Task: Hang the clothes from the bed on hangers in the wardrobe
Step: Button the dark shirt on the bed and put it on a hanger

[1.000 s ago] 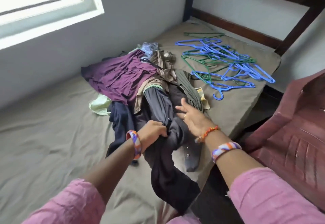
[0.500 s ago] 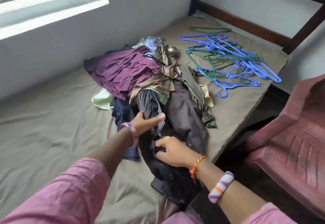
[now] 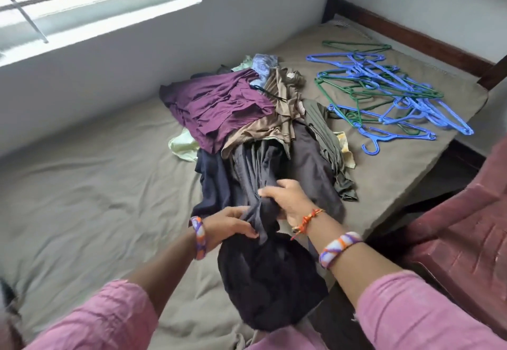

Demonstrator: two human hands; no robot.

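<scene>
Both hands on the dark garment (image 3: 255,182) at the bed's (image 3: 82,198) near right edge: left hand (image 3: 230,223) pinches a fold, right hand (image 3: 288,201) grips the bunch. Risk: it's under the pile (image 3: 247,119), so lifting w/o freeing it drags others off the edge.

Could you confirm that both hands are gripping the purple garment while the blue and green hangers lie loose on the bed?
Not quite: in the head view the left hand and right hand grip the dark grey garment, not the purple garment. The hangers do lie loose on the bed.
</scene>
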